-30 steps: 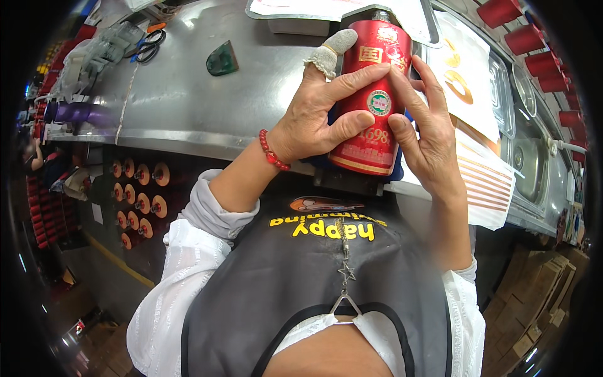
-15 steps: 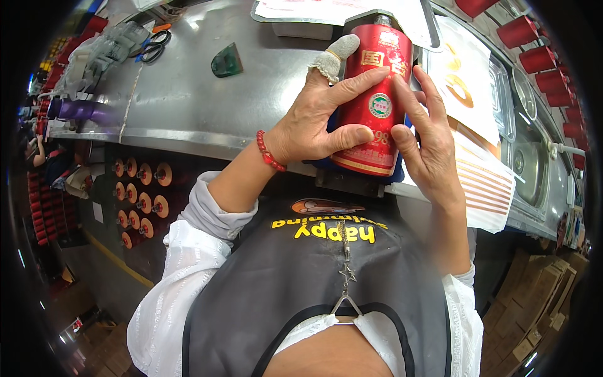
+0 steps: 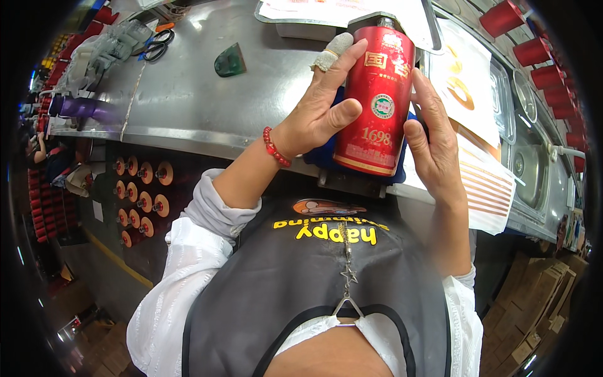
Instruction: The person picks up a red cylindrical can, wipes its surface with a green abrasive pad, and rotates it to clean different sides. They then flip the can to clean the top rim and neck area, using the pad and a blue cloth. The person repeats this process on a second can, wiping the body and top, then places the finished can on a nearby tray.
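Observation:
A red bottle with gold lettering and a round green-and-white label lies on a dark blue pad at the bench's front edge, its neck pointing away from me. My left hand is at the bottle's left side, fingers stretched and thumb lifted off its front. One of its fingertips wears a pale cloth finger cover. Along the right side runs my right hand, fingers straight and thumb apart. Neither hand grips the bottle. Whether the fingers behind its edges touch it, I cannot tell.
A dark green flat piece and black-handled scissors lie on the metal bench. At the far side is a tray with printed sheets. Gold-printed sheets are on the right, near a sink. Several red bottles line the right.
Both hands have drawn outward from the bottle's front to its sides. My left thumb has lifted away, uncovering the lower print. The bottle stays almost in place.

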Motion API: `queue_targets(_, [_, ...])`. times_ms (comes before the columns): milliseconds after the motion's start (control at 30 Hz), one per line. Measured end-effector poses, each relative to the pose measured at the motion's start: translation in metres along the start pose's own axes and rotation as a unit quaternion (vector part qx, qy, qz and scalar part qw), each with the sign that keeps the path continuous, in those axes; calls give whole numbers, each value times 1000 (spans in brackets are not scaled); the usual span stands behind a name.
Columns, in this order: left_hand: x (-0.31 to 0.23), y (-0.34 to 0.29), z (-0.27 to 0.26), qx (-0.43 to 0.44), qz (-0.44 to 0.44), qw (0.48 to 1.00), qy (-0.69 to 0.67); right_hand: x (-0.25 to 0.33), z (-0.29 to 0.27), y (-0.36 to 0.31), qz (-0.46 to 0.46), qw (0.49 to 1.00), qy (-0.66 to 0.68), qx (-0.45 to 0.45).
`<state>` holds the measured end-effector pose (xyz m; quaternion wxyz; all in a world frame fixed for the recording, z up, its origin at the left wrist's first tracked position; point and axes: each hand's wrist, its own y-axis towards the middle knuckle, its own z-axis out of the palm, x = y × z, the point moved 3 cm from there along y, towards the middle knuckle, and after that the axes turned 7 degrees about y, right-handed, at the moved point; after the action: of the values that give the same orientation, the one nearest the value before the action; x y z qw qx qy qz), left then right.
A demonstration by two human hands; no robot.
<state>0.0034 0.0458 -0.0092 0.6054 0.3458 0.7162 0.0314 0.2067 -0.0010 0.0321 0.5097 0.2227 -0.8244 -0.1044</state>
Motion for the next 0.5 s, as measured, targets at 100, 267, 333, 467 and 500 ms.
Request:
queue_targets(100, [0, -1, 2, 12, -10, 1000, 11, -3, 0, 2, -18, 1000, -3, 6])
queue_targets(267, [-3, 3, -3, -22, 55, 996, 62, 5, 1, 6, -14, 999, -42, 6])
queue_targets(333, [-2, 6, -2, -19, 63, 996, 57, 7, 0, 9, -4, 998, -66, 9])
queue_targets(467, [-7, 7, -2, -22, 80, 987, 137, 5, 1, 14, -21, 996, -87, 5])
queue_targets(500, [-7, 7, -3, -22, 81, 986, 142, 5, 1, 13, -19, 996, -88, 5])
